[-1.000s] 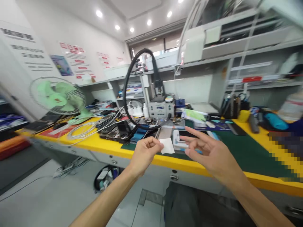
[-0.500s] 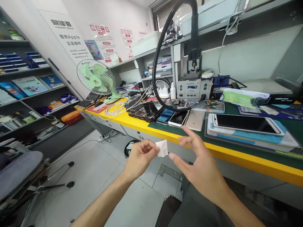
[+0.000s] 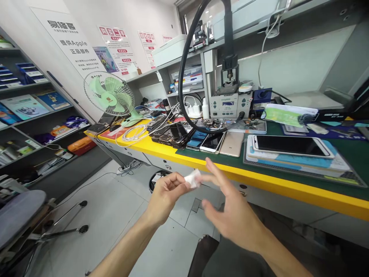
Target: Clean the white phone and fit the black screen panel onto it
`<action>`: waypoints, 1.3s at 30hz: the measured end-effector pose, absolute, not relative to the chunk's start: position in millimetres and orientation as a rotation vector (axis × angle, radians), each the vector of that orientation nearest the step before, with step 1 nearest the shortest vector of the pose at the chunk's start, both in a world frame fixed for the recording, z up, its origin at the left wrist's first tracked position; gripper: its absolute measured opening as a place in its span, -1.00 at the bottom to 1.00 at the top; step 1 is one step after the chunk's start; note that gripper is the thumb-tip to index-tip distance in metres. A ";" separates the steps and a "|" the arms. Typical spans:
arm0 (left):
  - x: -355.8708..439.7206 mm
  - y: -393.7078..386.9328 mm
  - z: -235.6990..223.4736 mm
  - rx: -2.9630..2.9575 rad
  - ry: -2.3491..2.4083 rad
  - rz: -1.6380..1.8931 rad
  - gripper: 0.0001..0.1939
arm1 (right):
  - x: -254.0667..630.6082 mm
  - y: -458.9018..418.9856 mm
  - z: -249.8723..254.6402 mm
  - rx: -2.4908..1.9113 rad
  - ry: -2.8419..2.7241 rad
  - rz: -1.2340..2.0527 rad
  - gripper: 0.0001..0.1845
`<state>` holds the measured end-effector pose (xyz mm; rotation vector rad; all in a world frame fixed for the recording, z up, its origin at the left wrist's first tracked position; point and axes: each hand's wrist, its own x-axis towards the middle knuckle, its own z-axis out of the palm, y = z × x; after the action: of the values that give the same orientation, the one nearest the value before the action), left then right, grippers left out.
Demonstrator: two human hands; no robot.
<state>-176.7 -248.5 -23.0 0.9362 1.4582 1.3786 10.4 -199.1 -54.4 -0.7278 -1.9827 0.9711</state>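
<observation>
My left hand (image 3: 170,192) pinches a small white wipe (image 3: 192,178) between thumb and fingers, in the air before the workbench's front edge. Close by on its right is my right hand (image 3: 227,204), thumb and fingers spread. One of its fingertips reaches the wipe's right edge; whether it touches is blurred. Behind the hands, a gold phone (image 3: 231,144) and a white-framed phone (image 3: 211,142) lie on the bench near its edge. A larger white phone or tablet (image 3: 291,146) rests on a stack of boxes to the right.
A black cable loop (image 3: 181,77) hangs over the bench (image 3: 271,188) in front of a grey rework station (image 3: 224,105). Piled phones (image 3: 170,134), white cables (image 3: 134,132) and a green fan (image 3: 111,94) stand to the left. An office chair (image 3: 21,215) is at lower left.
The wipe, flat and square before, now looks crumpled or folded. My right hand has moved left, its fingers closer to the wipe. The whole view has shifted slightly.
</observation>
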 end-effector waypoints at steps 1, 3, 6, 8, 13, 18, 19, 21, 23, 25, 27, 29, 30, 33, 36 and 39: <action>-175.9 -247.9 -22.4 0.904 1.442 1.384 -0.67 | 11.7 -200.5 -55.1 -0.714 -2.032 0.894 -0.02; -176.3 -247.1 -21.7 0.838 1.421 1.391 -0.66 | 15.1 -202.5 -56.8 -0.722 -2.034 0.706 0.01; -183.9 -248.9 -23.6 0.754 1.418 1.385 -0.65 | 19.9 -205.1 -58.9 -0.731 -1.979 0.527 0.01; -191.8 -251.6 -28.0 0.697 1.431 1.377 -0.64 | 19.5 -208.2 -58.6 -0.685 -2.006 0.477 0.10; -199.5 -257.7 -41.6 0.599 1.433 1.380 -0.68 | -5.0 -222.0 -66.0 -0.660 -2.057 0.336 0.16; -196.0 -265.3 -47.9 0.613 1.414 1.366 -0.74 | -32.0 -209.8 -129.7 -0.495 -2.230 0.338 0.40; -196.9 -266.4 -50.0 0.603 1.417 1.355 -0.72 | -32.0 -204.2 -139.9 -0.512 -2.230 0.336 0.42; -199.0 -267.0 -55.8 0.581 1.420 1.356 -0.71 | -26.8 -197.1 -144.8 -0.554 -2.217 0.331 0.43; -199.0 -265.7 -62.0 0.563 1.403 1.367 -0.71 | -20.3 -199.7 -129.5 -0.624 -2.192 0.345 0.36; -196.2 -263.7 -66.2 0.554 1.375 1.371 -0.70 | -18.8 -210.4 -107.3 -0.726 -2.117 0.359 0.24; -193.0 -263.0 -67.2 0.550 1.348 1.363 -0.71 | -23.2 -222.2 -96.7 -0.677 -2.037 0.360 0.23; -192.9 -264.4 -66.4 0.546 1.330 1.366 -0.71 | -29.5 -228.0 -107.7 -0.492 -2.185 0.402 0.29; -194.4 -265.7 -66.1 0.541 1.328 1.372 -0.70 | -31.7 -227.7 -119.7 -0.480 -2.210 0.412 0.35; -203.4 -269.1 -69.6 0.509 1.341 1.400 -0.65 | -31.4 -219.9 -155.7 -0.537 -2.213 0.429 0.42; -208.8 -268.7 -78.6 0.479 1.358 1.416 -0.61 | -23.6 -218.5 -152.1 -0.605 -2.206 0.444 0.31; -204.6 -266.1 -85.9 0.456 1.362 1.396 -0.62 | -15.3 -227.3 -108.9 -0.756 -2.159 0.514 0.10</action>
<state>-204.6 -266.1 -85.9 0.4561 1.3618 1.3957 -15.3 -227.3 -108.9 -0.7560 -2.1594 0.5136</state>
